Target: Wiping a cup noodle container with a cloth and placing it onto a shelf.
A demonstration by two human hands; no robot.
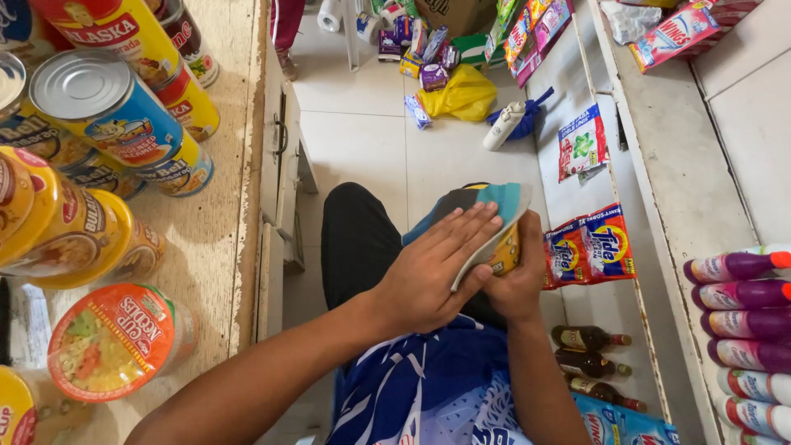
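My right hand [517, 284] grips a small yellow can [505, 257] in front of my lap. A blue and teal cloth [504, 202] lies over the top of the can. My left hand [432, 276] presses flat on that cloth, with its fingers stretched along it and wrapping the near edge. Most of the can is hidden by the cloth and my fingers.
A worn wooden shelf [222, 239] on the left holds several tins and a cup of noodles [115, 342]. White shelves on the right carry detergent sachets [589, 247], brown bottles [589, 363] and purple bottles [741, 309]. A yellow bag [465, 95] and packets lie on the tiled floor. Another person's leg [286, 25] stands at the top.
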